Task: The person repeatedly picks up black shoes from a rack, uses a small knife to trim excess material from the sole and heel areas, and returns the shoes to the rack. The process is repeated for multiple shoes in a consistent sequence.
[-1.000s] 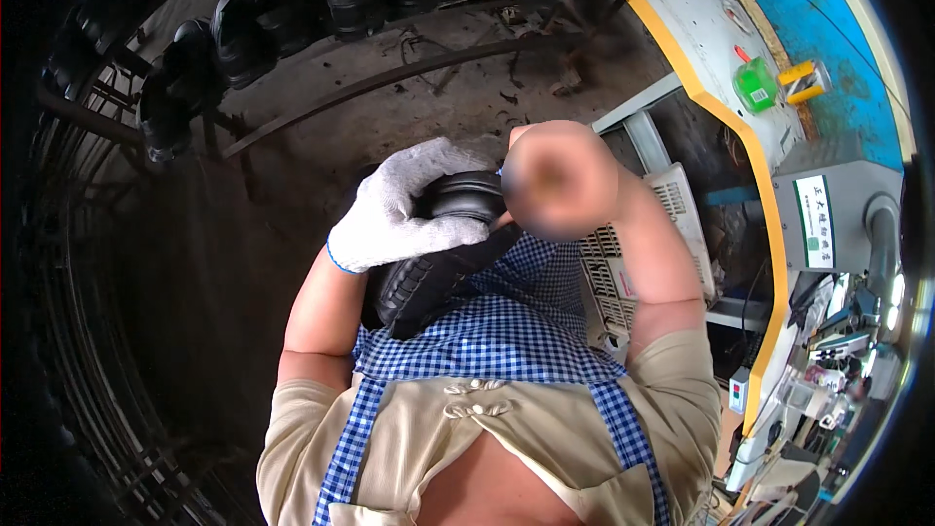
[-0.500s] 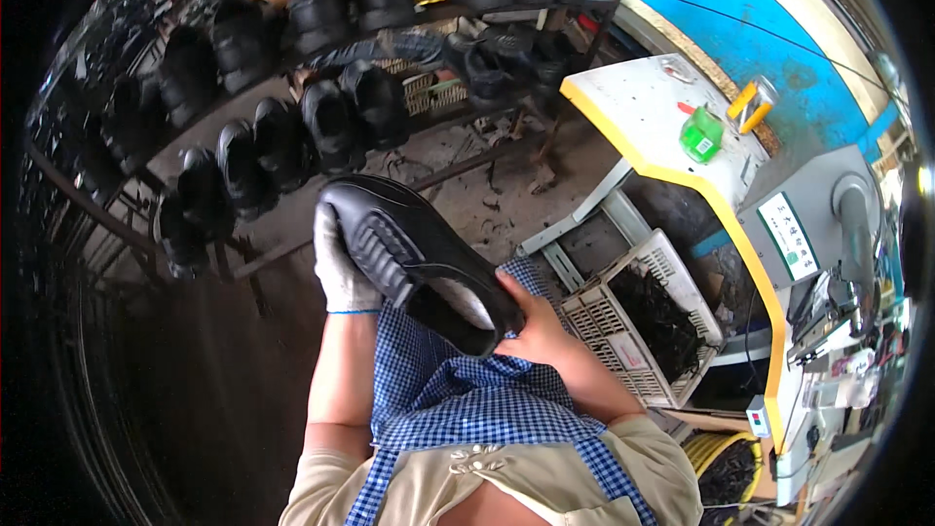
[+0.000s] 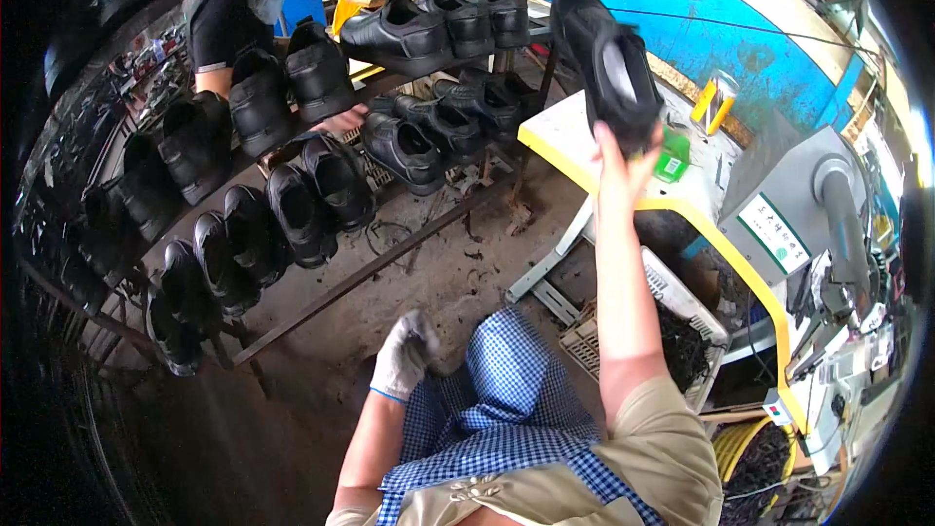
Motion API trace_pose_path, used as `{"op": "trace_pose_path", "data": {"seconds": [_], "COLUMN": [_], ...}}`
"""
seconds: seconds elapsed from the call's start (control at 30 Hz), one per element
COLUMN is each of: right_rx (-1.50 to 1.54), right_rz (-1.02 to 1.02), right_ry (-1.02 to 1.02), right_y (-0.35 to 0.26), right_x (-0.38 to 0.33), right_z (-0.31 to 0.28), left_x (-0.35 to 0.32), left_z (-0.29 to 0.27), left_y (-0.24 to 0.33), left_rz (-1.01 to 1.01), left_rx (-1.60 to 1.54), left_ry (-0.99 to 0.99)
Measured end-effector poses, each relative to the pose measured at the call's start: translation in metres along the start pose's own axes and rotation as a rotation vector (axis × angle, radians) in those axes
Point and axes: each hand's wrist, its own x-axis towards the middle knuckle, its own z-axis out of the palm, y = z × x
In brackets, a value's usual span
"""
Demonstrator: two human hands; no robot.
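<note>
My bare right hand (image 3: 626, 161) is stretched out far and to the right, closed on the heel end of a black leather shoe (image 3: 596, 63). The shoe is held up in front of the white table, toe pointing away, with its pale insole showing; its heel is smeared by motion. In a white glove with a blue cuff edge, my left hand (image 3: 404, 356) hangs low in front of my checked apron (image 3: 516, 370). Its fingers are curled, and nothing shows in them.
Black shoes stand in rows on a two-level metal rack (image 3: 370, 284); another person's hand (image 3: 343, 121) shows between the levels. A yellow-edged table (image 3: 560, 131) holds a green container (image 3: 672, 158), a yellow can (image 3: 714, 104) and a grey machine (image 3: 779, 209). Below is a crate (image 3: 582, 336) of black scraps.
The shoe has gone from both hands near my lap to my right hand alone, up and forward to the right. My left hand has let go and dropped. The view has shifted.
</note>
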Motion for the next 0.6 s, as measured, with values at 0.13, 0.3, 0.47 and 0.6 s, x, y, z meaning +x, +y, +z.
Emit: {"op": "trace_pose_path", "data": {"seconds": [0.13, 0.3, 0.47, 0.6], "right_rx": [-0.002, -0.197, -0.262, -0.449], "right_rz": [0.005, 0.188, 0.280, 0.110], "right_ry": [-0.028, -0.150, -0.260, -0.028], "right_y": [0.067, 0.119, 0.179, 0.214], "right_x": [0.103, 0.167, 0.191, 0.182], "right_z": [0.056, 0.110, 0.120, 0.114], "left_x": [0.016, 0.024, 0.029, 0.039], "left_z": [-0.033, -0.038, -0.035, -0.038], "left_y": [-0.033, -0.031, -0.031, -0.034], "left_rz": [0.011, -0.116, -0.093, -0.133], "left_rx": [0.055, 0.097, 0.134, 0.160], "left_ry": [0.145, 0.119, 0.203, 0.223]}}
